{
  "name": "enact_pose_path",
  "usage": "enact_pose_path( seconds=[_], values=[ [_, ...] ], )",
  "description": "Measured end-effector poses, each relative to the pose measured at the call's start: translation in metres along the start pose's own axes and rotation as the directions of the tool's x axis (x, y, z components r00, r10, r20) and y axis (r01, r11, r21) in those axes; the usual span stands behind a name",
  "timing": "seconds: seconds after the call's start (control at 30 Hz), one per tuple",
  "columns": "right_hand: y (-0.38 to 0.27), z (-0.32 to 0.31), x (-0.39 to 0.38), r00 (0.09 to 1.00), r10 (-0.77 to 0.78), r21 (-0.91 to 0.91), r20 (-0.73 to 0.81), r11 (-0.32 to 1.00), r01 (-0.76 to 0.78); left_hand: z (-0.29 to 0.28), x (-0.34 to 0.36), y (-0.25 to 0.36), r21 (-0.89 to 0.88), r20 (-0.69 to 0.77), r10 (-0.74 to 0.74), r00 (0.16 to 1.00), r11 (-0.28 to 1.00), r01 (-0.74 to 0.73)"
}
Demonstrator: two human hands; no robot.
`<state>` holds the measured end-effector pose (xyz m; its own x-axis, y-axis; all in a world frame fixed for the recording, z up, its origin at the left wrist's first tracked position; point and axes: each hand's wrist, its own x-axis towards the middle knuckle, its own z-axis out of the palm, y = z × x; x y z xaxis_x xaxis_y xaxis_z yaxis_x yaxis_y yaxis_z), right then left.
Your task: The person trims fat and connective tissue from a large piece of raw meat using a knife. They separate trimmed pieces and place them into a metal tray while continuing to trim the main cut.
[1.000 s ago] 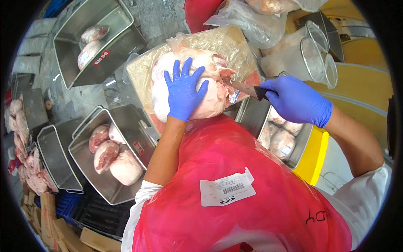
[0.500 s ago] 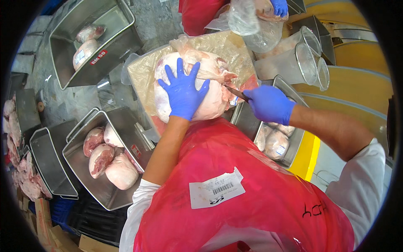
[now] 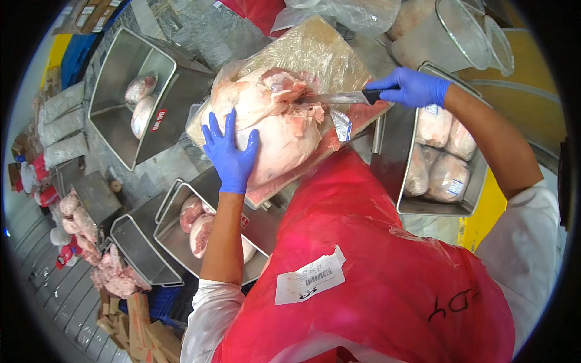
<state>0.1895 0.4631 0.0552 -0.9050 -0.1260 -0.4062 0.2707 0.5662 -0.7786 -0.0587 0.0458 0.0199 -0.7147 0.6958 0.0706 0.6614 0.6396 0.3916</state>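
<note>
A large pale piece of raw meat (image 3: pixel 284 145) with a thick layer of fat lies on a plastic-covered board (image 3: pixel 315 45). My left hand (image 3: pixel 231 154), in a blue glove, rests on its left side with the fingers spread. In my blue-gloved right hand (image 3: pixel 417 88) is the black handle of a knife (image 3: pixel 345 98). The blade points left, and its tip is hidden in the ragged cut at the meat's right end. A small printed label (image 3: pixel 341 125) lies beside that cut.
A metal tub (image 3: pixel 408 181) of wrapped meat pieces stands at the right. Another tub (image 3: pixel 97 115) with two wrapped pieces is at the upper left, and a tub (image 3: pixel 172 242) of bare cuts sits at the lower left. Clear buckets (image 3: pixel 448 45) stand at the upper right.
My view has turned. The knife, whose blade pointed down into the meat's right edge, now lies flatter with more blade showing. My left hand has moved to the meat's near left side.
</note>
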Motion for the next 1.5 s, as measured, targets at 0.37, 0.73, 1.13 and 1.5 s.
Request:
enact_pose_path(
  seconds=[0.37,0.73,1.13,1.5],
  values=[
    [0.111,0.014,0.022,0.984,0.158,0.25,0.083,0.953,-0.174,-0.005,-0.003,0.001,-0.018,0.018,0.028,0.999,0.999,-0.028],
    [-0.015,0.037,-0.129,0.897,0.187,0.229,-0.401,0.968,-0.099,-0.02,0.028,0.071,0.154,0.031,0.247,0.968,0.956,-0.249],
    [-0.145,0.072,-0.118,0.942,0.138,-0.195,-0.305,0.959,-0.203,0.006,0.014,0.061,0.058,0.058,0.22,0.974,0.973,-0.223],
    [-0.257,0.044,-0.041,0.985,0.081,-0.509,-0.152,0.848,-0.149,0.008,0.016,0.057,-0.032,-0.007,0.186,0.982,0.982,-0.187]
  ],
)
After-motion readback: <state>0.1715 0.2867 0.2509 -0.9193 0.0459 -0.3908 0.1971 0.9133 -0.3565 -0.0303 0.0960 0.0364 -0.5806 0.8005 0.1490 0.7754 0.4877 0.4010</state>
